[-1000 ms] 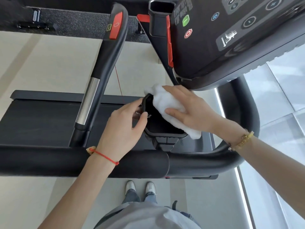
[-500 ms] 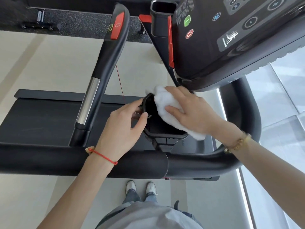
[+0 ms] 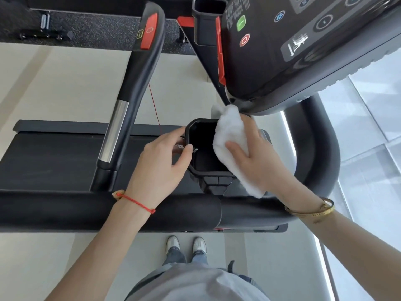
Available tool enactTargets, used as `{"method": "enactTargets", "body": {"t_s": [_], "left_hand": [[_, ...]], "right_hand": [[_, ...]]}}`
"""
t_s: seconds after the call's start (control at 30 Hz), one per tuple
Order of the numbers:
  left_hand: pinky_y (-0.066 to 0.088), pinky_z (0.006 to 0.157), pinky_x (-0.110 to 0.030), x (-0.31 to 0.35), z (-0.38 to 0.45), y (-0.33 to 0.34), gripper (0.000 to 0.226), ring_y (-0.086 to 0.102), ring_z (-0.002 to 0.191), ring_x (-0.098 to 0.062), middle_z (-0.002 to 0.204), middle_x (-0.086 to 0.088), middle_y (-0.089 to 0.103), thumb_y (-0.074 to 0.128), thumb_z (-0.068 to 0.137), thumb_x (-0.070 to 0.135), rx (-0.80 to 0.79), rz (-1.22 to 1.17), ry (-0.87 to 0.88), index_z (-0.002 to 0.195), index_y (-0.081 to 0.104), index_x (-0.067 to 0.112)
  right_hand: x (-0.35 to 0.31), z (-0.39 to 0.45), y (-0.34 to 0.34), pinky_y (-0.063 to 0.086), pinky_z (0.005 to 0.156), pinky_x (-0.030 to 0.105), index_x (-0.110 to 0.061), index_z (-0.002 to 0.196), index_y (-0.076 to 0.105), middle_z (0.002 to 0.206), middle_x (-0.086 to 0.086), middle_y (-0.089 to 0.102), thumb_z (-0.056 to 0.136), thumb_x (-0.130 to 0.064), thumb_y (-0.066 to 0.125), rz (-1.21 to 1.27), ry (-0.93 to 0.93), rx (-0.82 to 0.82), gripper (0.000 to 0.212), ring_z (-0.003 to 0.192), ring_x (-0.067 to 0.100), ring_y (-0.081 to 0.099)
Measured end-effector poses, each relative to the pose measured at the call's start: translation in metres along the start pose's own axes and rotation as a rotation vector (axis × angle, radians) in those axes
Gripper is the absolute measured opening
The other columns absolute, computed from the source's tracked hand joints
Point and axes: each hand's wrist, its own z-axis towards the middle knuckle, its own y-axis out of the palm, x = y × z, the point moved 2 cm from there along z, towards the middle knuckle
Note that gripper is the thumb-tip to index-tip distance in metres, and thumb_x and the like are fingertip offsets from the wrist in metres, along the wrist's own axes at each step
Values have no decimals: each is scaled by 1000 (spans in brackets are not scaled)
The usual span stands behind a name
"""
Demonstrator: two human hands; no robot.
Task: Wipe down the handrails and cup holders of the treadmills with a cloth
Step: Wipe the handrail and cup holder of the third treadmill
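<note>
Head view, looking down over the treadmill's front end. The black cup holder sits just beyond the thick black front handrail, below the lower edge of the console.

The left hand grips the cup holder's left rim: thumb curled over the edge, fingers wrapped round the outer wall. A red string bracelet circles that wrist, which crosses above the front handrail.

The right hand presses a white cloth against the right side of the cup holder, thumb lying across the cloth and the fingers folded round its far side. The cloth covers the holder's right rim; its top end bunches up just under the console and its lower end hangs down to the handrail side of the holder. A gold bangle is on that wrist.

Left of the cup holder, a side handrail with a silver sensor band and a red button runs away from the front handrail. A second cup holder sits at the top, beside the console. Below the handrail, two white shoes stand on the pale floor.
</note>
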Motion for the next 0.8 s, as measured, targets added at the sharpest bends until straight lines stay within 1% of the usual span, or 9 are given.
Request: {"method": "enactTargets", "body": {"t_s": [0.13,0.3,0.4,0.47,0.57,0.63,0.67,0.73,0.8], "left_hand": [[55,89,-31,-1,4,-3,36,64,93,1,108,16,66,54,94,31,-42,27,7,130,57,32],[54,93,-32,-4,31,-13,46,62,102,-4,127,8,61,52,95,35,-127,97,42,139,51,23],[50,95,-26,-2,48,-13,46,59,107,-3,130,8,58,53,96,33,-237,119,98,141,49,23],[44,100,-23,-3,56,-10,45,55,108,-1,131,9,58,53,97,32,-280,137,132,142,50,23],[39,99,-18,-4,65,-6,43,49,109,2,134,9,57,50,98,34,-339,164,179,140,51,25],[36,96,-14,-5,67,-4,41,50,109,0,131,9,58,50,99,32,-355,159,201,139,52,26],[35,95,-13,-6,67,-3,40,51,108,0,130,9,59,50,99,31,-356,147,210,138,53,26],[36,93,-9,-7,66,-2,39,52,106,1,127,10,61,50,98,29,-343,116,222,136,55,24],[37,91,-2,-8,66,0,36,53,104,4,124,12,62,52,98,26,-327,78,222,134,57,24]], "right_hand": [[1,18,0,34,74,30,-13,140,28,113,13,57,99,-33,48,30,107,-54,50,98,26,54],[-2,11,3,35,70,27,-10,137,30,101,4,51,99,-33,48,93,152,-3,48,93,22,51],[0,-13,7,32,56,11,-14,131,35,85,-13,47,98,-38,48,120,171,15,43,75,2,51],[0,-11,6,33,54,9,-13,127,37,79,-16,44,97,-40,48,114,209,-29,41,67,-3,46],[-5,9,-1,38,57,26,-3,109,38,71,-2,45,99,-37,48,90,263,-72,37,69,19,50],[-9,14,-2,44,65,33,-2,110,37,74,2,46,99,-35,48,116,284,-71,37,73,23,53],[-8,10,-1,44,64,31,-5,107,36,72,1,44,99,-35,48,91,285,-86,33,69,21,51],[-7,-8,3,37,53,17,-15,100,31,69,-4,40,99,-38,47,58,273,-119,28,58,11,43],[-5,-20,4,37,54,13,-21,103,28,77,-7,45,97,-42,47,124,303,-128,28,63,4,44]]}}
